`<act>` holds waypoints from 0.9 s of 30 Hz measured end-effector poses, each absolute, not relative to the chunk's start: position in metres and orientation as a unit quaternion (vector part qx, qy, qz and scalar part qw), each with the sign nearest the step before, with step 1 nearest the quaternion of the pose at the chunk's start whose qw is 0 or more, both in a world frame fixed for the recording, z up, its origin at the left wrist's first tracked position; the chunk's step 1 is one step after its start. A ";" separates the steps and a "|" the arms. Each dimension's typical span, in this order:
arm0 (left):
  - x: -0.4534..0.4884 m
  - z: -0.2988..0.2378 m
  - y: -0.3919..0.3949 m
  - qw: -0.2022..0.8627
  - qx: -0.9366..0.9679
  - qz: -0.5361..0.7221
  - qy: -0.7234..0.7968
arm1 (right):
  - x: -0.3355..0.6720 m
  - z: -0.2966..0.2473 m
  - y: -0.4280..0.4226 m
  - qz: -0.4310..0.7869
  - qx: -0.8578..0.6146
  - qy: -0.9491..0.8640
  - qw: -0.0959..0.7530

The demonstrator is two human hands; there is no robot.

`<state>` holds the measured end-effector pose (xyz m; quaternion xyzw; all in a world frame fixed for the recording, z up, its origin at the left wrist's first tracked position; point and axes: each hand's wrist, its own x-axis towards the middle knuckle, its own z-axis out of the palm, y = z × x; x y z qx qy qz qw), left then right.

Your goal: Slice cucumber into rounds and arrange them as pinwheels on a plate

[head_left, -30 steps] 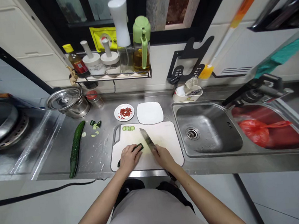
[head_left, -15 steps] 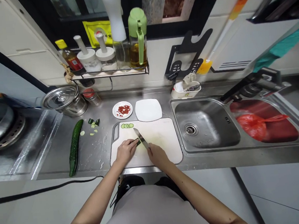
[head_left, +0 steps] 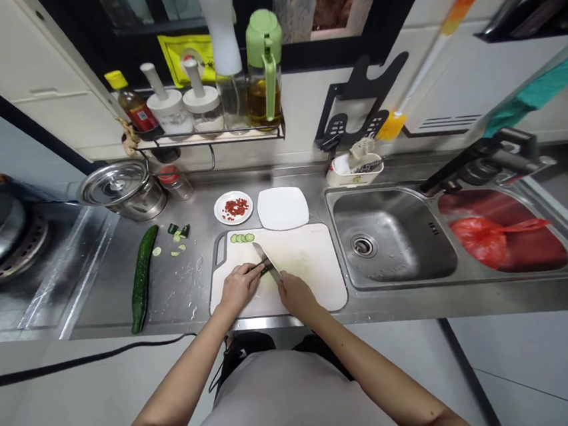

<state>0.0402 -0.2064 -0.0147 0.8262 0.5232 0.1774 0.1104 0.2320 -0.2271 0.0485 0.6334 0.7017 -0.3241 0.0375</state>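
Note:
My right hand (head_left: 296,293) is closed round the handle of a kitchen knife (head_left: 267,260), its blade slanting up and left over the white cutting board (head_left: 313,257). Under the fingers of my left hand (head_left: 241,285) lies a dark green piece of cucumber (head_left: 265,268), held against the board right beside the blade. My fingers hide part of that piece. A short row of cucumber slices (head_left: 242,238) rests at the board's upper left. Left of the board, a whole cucumber (head_left: 143,277) lies on the steel counter, with cucumber scraps (head_left: 179,232) near its top end.
Behind the board stand a small plate of chopped red pieces (head_left: 234,208) and a white square plate (head_left: 282,208). A steel pot (head_left: 126,191) and a red-lidded jar (head_left: 175,182) are at back left. The double sink (head_left: 391,236) is on the right, below a black faucet (head_left: 480,159).
The knife blade has shifted very slightly against the cucumber piece. Both hands stay in nearly the same place, and the whole view has moved a little.

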 end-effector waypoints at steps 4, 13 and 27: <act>0.040 -0.015 -0.205 0.111 0.830 0.176 0.517 | 0.229 0.052 -0.226 -0.327 0.635 0.698 0.048; 0.041 -0.012 -0.204 0.117 0.834 0.180 0.508 | 0.230 0.056 -0.228 -0.332 0.627 0.700 0.082; 0.041 -0.010 -0.202 0.122 0.834 0.177 0.508 | 0.230 0.069 -0.228 -0.347 0.622 0.694 0.107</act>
